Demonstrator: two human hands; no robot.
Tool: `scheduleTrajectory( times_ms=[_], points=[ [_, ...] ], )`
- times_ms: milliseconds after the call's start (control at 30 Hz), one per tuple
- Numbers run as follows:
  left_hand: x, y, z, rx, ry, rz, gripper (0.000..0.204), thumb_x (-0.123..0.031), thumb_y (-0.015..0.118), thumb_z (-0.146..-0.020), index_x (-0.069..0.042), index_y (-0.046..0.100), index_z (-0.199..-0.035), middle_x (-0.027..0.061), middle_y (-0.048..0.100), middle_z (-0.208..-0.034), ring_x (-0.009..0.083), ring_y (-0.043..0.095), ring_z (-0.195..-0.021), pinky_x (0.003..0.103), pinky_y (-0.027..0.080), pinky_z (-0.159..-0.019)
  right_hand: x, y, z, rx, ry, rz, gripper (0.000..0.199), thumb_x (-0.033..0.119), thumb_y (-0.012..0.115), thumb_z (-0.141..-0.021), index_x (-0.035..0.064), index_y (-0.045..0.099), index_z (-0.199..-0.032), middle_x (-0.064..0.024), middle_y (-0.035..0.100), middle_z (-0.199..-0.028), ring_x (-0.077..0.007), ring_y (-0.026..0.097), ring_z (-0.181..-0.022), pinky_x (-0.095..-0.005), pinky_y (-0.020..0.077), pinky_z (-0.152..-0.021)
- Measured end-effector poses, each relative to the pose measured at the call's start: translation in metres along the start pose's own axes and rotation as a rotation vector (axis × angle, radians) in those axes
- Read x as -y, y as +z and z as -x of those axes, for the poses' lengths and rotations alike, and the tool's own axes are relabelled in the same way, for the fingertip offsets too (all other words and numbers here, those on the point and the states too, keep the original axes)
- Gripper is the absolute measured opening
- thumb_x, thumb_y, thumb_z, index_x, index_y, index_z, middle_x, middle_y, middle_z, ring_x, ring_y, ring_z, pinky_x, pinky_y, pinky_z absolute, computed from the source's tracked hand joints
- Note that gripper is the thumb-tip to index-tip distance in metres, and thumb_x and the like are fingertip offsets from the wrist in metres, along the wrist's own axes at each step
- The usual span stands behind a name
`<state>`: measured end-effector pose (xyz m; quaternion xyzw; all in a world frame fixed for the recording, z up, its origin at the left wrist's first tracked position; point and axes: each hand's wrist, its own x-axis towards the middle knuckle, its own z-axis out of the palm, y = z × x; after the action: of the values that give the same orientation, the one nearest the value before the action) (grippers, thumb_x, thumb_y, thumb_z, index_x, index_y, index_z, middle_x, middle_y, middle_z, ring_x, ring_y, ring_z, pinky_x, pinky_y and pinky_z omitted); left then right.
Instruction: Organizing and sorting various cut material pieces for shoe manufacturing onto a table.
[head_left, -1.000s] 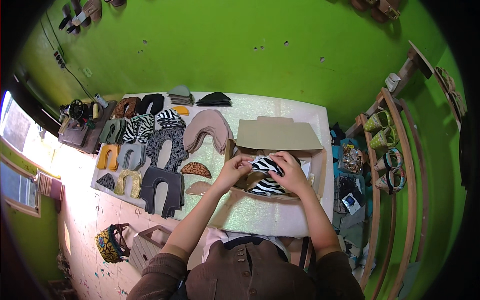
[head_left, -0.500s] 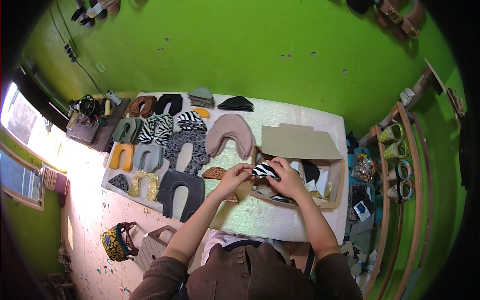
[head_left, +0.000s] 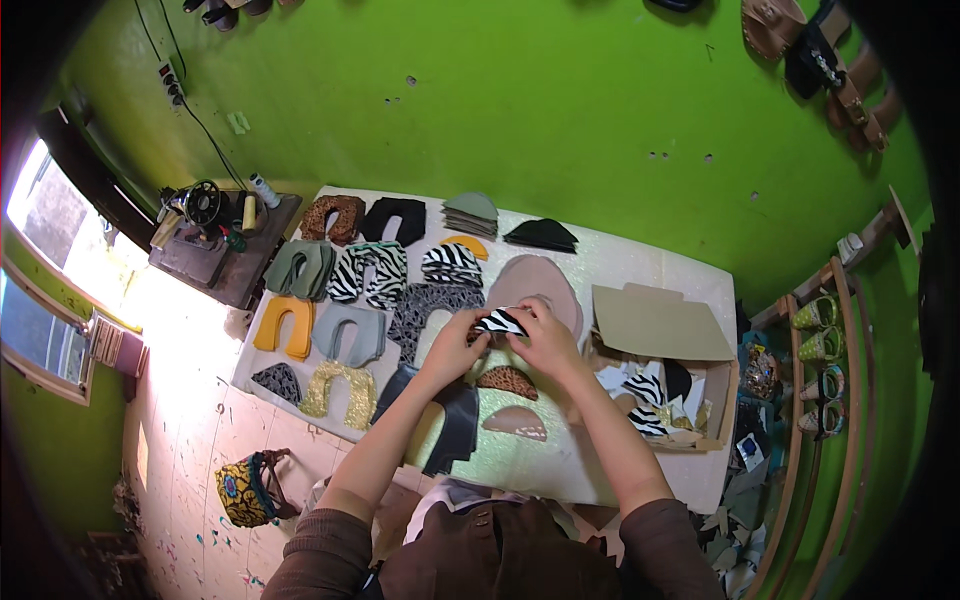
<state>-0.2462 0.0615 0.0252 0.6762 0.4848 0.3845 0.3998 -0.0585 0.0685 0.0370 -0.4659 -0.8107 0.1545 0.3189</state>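
Note:
Between my two hands are small zebra-print cut pieces [head_left: 502,321], raised over the table's middle. My left hand [head_left: 456,346] grips their left end, and my right hand [head_left: 549,340] grips the right end with fingers curled over the top edge. Behind my hands lies a stack of large beige curved pieces [head_left: 531,280], partly hidden. Just below them on the white table [head_left: 585,470] are leopard-print half-moon pieces [head_left: 507,380] and pale beige half-moon pieces [head_left: 515,422]. Farther back is another zebra-print half-moon stack [head_left: 451,263].
A cardboard box [head_left: 728,390] with its lid raised holds zebra, black and white scraps at the right. Several stacks of U-shaped pieces, such as gold ones [head_left: 340,392] and yellow ones [head_left: 283,326], cover the left side. A sewing machine [head_left: 203,215] stands beyond.
Both hands have moved left from above the cardboard box, carrying the zebra-print pieces to the table's middle. The view has shifted, and the box is now fully uncovered.

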Motion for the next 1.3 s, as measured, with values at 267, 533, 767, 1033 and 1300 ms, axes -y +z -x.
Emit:
scheduleTrajectory(
  times_ms=[267, 533, 767, 1033, 1300],
  points=[
    [0.039, -0.058, -0.031, -0.139, 0.156, -0.347, 0.027, -0.006, 0.056, -0.078, -0.003, 0.053, -0.105, 0.0143, 0.051, -0.099, 0.0316, 0.053, -0.091, 0.036, 0.044, -0.078, 0.007, 0.063, -0.067, -0.021, 0.084, 0.020, 0.033, 0.019, 0.063, -0.073, 0.0091, 0.057, -0.104, -0.0094, 0.051, -0.104, -0.0284, 0.057, -0.090, -0.0369, 0.0478, -0.072],
    [0.084, -0.080, -0.076, -0.176, 0.191, -0.296, 0.029, -0.003, 0.054, -0.076, 0.002, 0.050, -0.105, 0.0170, 0.050, -0.096, 0.0291, 0.053, -0.083, 0.034, 0.043, -0.077, 0.002, 0.098, -0.114, -0.098, 0.122, 0.073, 0.033, 0.014, 0.063, -0.074, 0.0079, 0.056, -0.105, -0.0122, 0.050, -0.110, -0.0309, 0.054, -0.095, -0.0377, 0.0464, -0.078],
    [0.102, -0.084, -0.103, -0.193, 0.212, -0.334, 0.030, -0.003, 0.056, -0.072, -0.002, 0.054, -0.102, 0.0163, 0.054, -0.097, 0.0342, 0.052, -0.091, 0.040, 0.042, -0.081, -0.014, 0.114, -0.136, -0.139, 0.101, 0.137, 0.035, 0.013, 0.063, -0.070, 0.0075, 0.056, -0.104, -0.0141, 0.051, -0.105, -0.0320, 0.053, -0.093, -0.0401, 0.0432, -0.079],
    [0.111, -0.087, -0.109, -0.179, 0.208, -0.366, 0.030, -0.003, 0.056, -0.072, -0.003, 0.056, -0.102, 0.0153, 0.054, -0.097, 0.0336, 0.052, -0.092, 0.040, 0.042, -0.081, -0.020, 0.121, -0.140, -0.101, 0.124, 0.172, 0.038, 0.016, 0.065, -0.069, 0.0089, 0.057, -0.106, -0.0109, 0.052, -0.104, -0.0286, 0.051, -0.098, -0.0389, 0.0408, -0.083],
    [0.108, -0.085, -0.101, -0.241, 0.176, -0.436, 0.032, -0.007, 0.057, -0.071, -0.004, 0.056, -0.103, 0.0130, 0.052, -0.103, 0.0317, 0.051, -0.095, 0.040, 0.040, -0.083, -0.013, 0.114, -0.131, -0.141, 0.072, 0.215, 0.039, 0.018, 0.066, -0.069, 0.0095, 0.057, -0.106, -0.0126, 0.050, -0.112, -0.0306, 0.045, -0.109, -0.0403, 0.0378, -0.090]
  ],
)
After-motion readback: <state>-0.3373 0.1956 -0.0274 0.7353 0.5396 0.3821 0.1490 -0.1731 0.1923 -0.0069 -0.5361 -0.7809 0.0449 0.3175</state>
